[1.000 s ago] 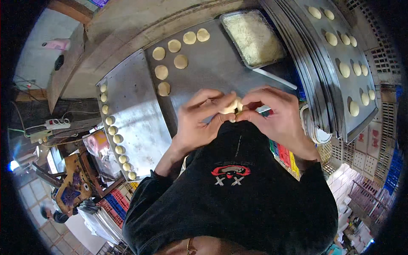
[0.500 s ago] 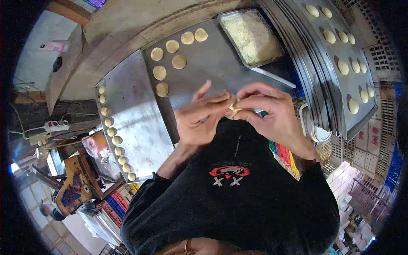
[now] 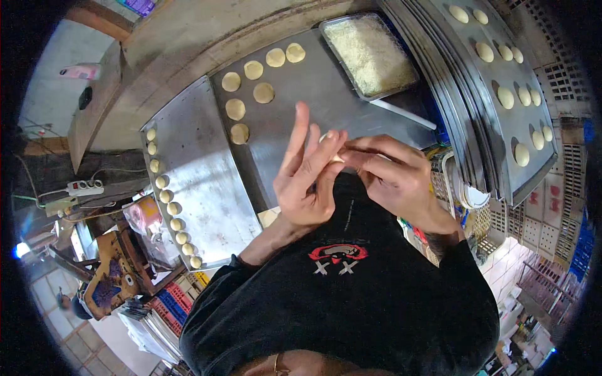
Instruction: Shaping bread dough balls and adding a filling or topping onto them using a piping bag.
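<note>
A small pale piece of dough (image 3: 337,158) sits between my hands, in front of my chest, mostly covered by fingers. My left hand (image 3: 306,178) pinches it with the thumb and some fingertips while other fingers point up. From the other side my right hand (image 3: 395,172) grips its edge with thumb and bent fingers. Past my left hand, several flattened dough rounds (image 3: 236,109) lie on a dark metal tray (image 3: 295,113). A shallow pan (image 3: 322,29) of pale, crumbly or grated filling (image 3: 370,53) rests at the tray's far side.
On the left, a shiny metal tray (image 3: 210,182) carries a row of small dough balls (image 3: 165,196). At right stands a stack of metal trays (image 3: 439,94), the outermost holding several dough pieces (image 3: 505,98). A power strip (image 3: 85,187) and plastic crates (image 3: 172,301) are at lower left.
My left hand has turned, its fingers now rising more upright. My right hand's fingers have curled closer round the dough, which stays between both hands.
</note>
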### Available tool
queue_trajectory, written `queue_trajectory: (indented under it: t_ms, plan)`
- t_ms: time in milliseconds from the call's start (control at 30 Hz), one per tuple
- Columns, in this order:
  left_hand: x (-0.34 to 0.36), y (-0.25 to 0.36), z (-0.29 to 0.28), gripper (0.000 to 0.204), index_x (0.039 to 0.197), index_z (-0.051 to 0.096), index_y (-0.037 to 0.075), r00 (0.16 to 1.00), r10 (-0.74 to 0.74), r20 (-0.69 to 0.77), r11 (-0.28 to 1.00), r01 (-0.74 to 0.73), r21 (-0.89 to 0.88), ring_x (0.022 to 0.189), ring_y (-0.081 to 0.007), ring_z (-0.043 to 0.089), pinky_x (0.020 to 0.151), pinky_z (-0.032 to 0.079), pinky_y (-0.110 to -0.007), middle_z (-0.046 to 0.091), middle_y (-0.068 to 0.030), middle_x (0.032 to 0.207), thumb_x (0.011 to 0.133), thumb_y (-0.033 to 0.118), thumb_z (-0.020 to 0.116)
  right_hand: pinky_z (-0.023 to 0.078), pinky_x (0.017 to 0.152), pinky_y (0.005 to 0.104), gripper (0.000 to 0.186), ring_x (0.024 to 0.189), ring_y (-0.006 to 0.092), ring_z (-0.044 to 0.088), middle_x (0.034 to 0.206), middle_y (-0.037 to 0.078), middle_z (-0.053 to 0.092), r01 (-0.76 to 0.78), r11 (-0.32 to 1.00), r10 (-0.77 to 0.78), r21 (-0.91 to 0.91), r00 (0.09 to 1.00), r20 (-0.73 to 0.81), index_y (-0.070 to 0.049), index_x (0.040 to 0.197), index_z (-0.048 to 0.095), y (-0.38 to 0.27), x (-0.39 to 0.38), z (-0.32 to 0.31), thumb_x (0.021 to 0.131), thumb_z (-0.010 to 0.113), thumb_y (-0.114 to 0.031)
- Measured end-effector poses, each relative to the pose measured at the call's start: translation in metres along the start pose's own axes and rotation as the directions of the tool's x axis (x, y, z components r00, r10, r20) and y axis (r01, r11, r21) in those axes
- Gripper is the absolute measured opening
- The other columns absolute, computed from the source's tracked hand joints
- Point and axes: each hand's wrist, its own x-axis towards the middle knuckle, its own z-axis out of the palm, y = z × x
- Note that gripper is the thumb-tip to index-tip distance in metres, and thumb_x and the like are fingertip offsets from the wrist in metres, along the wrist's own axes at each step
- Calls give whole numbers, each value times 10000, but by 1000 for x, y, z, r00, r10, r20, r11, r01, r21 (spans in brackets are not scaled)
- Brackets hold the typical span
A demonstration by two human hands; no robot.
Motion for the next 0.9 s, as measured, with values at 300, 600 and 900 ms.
queue_trajectory:
  t_ms: [300,600,900]
  plan:
    - [-23,-32,16,460,969,606,-16,795,-596,110,623,544,-562,794,-156,596,673,475,-281,643,-117,932,1035,390,401,528,597,307,162,717,216,664,832,80,654,-259,956,237,139,958,159,-40,847,689,0,-9,-4,730,798,-68]
    - [1,-35,26,528,898,617,18,434,-791,431,485,874,11,484,-111,520,382,362,-249,590,-42,693,1000,504,438,564,701,351,250,833,292,673,951,120,670,-288,954,254,79,922,293,-37,932,695,14,-37,-32,698,738,40]
    - [11,-27,67,738,913,633,24,405,-678,613,295,914,-277,555,-135,600,435,452,-246,654,-68,737,965,672,283,555,684,354,195,779,295,688,909,110,696,-440,896,424,66,889,172,-32,908,701,6,-40,-63,723,732,21]
